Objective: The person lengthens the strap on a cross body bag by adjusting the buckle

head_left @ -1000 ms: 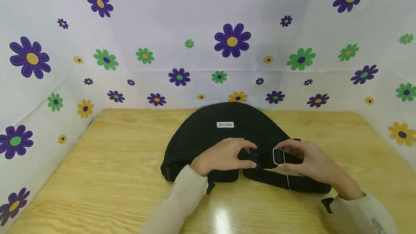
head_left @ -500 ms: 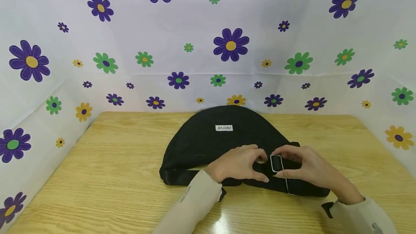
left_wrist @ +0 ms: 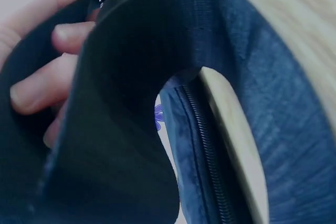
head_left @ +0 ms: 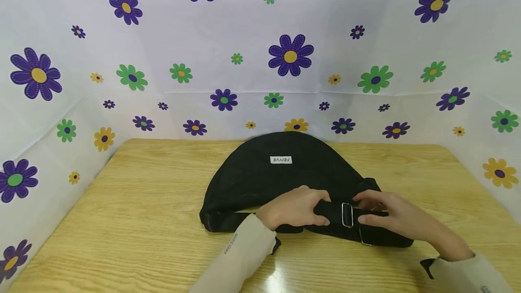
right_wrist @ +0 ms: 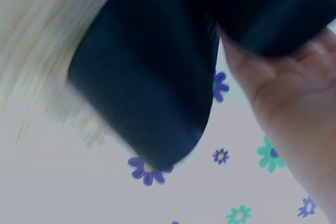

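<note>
A black half-round bag [head_left: 260,171] with a small white label lies flat on the table. Its wide black strap [head_left: 331,211] runs along the near side, with a silver slide buckle [head_left: 347,215] on it. My left hand [head_left: 295,207] pinches the strap just left of this buckle. My right hand [head_left: 399,216] holds the strap just right of it, thumb in front and fingers partly hidden behind. In the left wrist view the strap [left_wrist: 126,103] makes a loop, and a zipper [left_wrist: 205,150] shows through it. The right wrist view shows a hanging strap fold [right_wrist: 147,77].
A second silver buckle [head_left: 365,236] lies on the lower strap, partly covered. The wooden table [head_left: 142,202] reaches a white cloth backdrop [head_left: 252,21] with purple, green and yellow flowers, which also closes both sides.
My left hand has moved right and now pinches the strap by the buckle. My right hand has shifted from the buckle to the strap on its right.
</note>
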The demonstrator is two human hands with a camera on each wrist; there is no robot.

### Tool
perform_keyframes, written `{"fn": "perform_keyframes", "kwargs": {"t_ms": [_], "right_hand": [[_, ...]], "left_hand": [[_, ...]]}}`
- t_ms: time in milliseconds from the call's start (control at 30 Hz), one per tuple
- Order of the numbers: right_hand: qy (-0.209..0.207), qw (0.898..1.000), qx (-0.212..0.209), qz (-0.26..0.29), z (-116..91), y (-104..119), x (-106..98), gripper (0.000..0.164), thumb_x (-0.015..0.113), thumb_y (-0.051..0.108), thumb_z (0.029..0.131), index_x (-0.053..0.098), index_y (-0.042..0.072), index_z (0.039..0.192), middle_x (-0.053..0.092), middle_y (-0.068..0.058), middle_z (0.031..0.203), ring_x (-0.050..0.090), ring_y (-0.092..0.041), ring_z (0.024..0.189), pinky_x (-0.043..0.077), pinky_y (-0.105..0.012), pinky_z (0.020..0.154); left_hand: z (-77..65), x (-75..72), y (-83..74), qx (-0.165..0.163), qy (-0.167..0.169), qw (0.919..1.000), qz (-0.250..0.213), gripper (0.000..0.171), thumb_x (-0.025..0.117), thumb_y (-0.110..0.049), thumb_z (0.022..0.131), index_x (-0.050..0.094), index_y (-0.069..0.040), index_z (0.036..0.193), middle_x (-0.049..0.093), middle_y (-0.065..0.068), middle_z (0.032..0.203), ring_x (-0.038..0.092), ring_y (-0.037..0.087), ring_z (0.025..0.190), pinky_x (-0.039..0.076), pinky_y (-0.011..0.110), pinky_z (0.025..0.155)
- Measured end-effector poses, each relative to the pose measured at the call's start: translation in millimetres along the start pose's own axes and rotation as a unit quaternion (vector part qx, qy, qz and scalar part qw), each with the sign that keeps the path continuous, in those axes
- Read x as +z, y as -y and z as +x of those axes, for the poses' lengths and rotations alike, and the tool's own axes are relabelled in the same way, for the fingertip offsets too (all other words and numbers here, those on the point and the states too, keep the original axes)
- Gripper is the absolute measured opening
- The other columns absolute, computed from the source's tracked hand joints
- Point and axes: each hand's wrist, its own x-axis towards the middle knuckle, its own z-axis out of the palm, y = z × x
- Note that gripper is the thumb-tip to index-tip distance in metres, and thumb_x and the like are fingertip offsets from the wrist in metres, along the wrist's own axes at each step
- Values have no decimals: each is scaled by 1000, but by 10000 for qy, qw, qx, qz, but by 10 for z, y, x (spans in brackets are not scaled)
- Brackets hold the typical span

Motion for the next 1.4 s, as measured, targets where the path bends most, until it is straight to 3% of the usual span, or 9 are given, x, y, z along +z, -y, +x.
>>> {"fn": "perform_keyframes", "kwargs": {"t_ms": [200,333,533,667,833,1033,1133,1267,1400], "right_hand": [[-111,9953,537,-797,-206,-112,-90,15,62,-4,98,67,-8,111,70,-6,103,66,-14,88,56,-31,71],[-21,9878,971,-1214,-310,-151,-156,13,58,-9,98,69,-6,104,70,-4,99,65,-17,84,54,-33,68],[373,9815,1103,-1522,-423,-237,-270,10,64,-4,96,70,-6,104,71,-4,97,67,-16,81,54,-33,66],[386,9765,1158,-1777,-449,-311,-345,10,65,-3,95,72,-6,102,72,-8,97,69,-24,83,56,-37,68],[296,9774,1105,-1777,-458,-435,-414,5,67,-1,94,71,3,93,69,0,89,60,-9,72,51,-32,61],[-167,9794,417,-1970,-526,-606,-447,23,77,-9,81,68,11,84,67,5,85,57,0,75,49,-30,59],[-419,9733,80,-2253,-557,-662,-467,30,80,-14,73,67,12,80,68,5,81,61,-2,74,51,-30,57],[-582,9636,177,-2604,-588,-687,-510,27,81,-12,72,70,11,78,70,2,77,65,-11,69,52,-32,57],[-709,9542,306,-2891,-626,-706,-533,24,84,-9,69,72,9,77,70,3,76,67,-18,68,53,-33,57]], "left_hand": [[-21,17,52,283,-90,9994,159,21,66,-25,101,71,-9,115,54,-9,66,44,1,50,40,14,57],[-50,-2,67,381,-119,9990,206,12,63,-22,103,68,-12,101,52,-7,62,45,2,49,38,16,54],[-114,-26,80,314,57,9995,11,11,62,-19,103,66,-11,97,58,-7,59,56,2,48,45,15,57],[-169,-51,97,468,163,9987,86,11,62,-17,103,67,-8,98,55,-7,62,51,2,48,43,13,61],[-256,-63,122,628,353,9973,153,9,64,-14,102,67,-7,100,51,-5,71,41,3,51,38,14,59],[-371,-41,166,516,442,9970,384,15,65,-14,101,72,-5,110,71,2,93,49,-1,55,43,11,64],[-432,-47,202,500,406,9971,411,8,66,-13,100,70,-7,101,66,-2,81,47,0,54,40,12,61],[-521,-69,251,490,376,9968,500,19,67,-13,99,58,-11,82,44,-8,65,40,2,53,34,15,57],[-607,-83,274,500,322,9961,652,25,69,-14,98,53,-15,78,41,-10,64,39,1,53,33,15,56]]}}
